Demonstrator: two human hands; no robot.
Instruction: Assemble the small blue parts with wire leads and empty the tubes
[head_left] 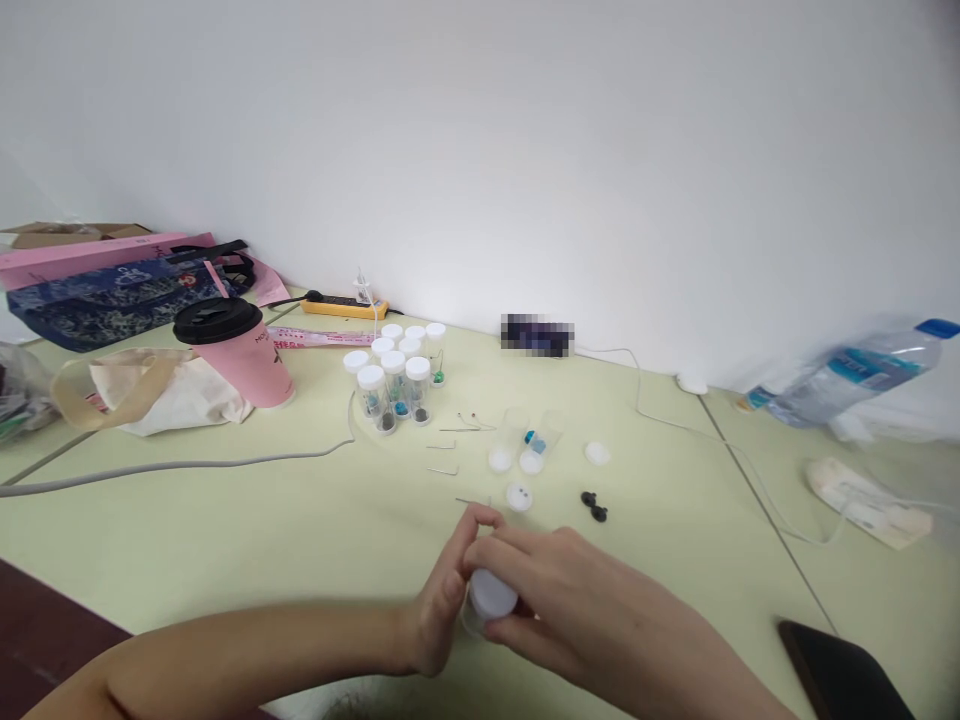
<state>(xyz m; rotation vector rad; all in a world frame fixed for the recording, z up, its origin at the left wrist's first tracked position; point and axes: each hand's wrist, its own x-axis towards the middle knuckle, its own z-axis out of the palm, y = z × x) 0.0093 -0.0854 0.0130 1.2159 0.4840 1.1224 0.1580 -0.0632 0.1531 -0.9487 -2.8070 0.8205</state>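
A clear vial with a white cap (493, 593) is between my two hands near the front of the table. My right hand (566, 590) is closed, its fingers and thumb gripping around the cap. From the left side, my left hand (442, 600) curls against the vial, its fingertips meeting the right hand's. The vial's lower part is mostly hidden. Just beyond lie a white cap with small dark holes (519, 497), a thin bent metal rod (472, 500) and two small black round pieces (594, 507). Two clear vials (541, 440) lie on their sides, blue bits near them.
Several capped vials (394, 372) stand grouped at the back. More bent metal rods (442, 470) and a loose white cap (597, 453) lie nearby. A pink cup (251, 360) and cloth bag (165, 390) are left; a phone (844, 670) and water bottle (855, 378) are right.
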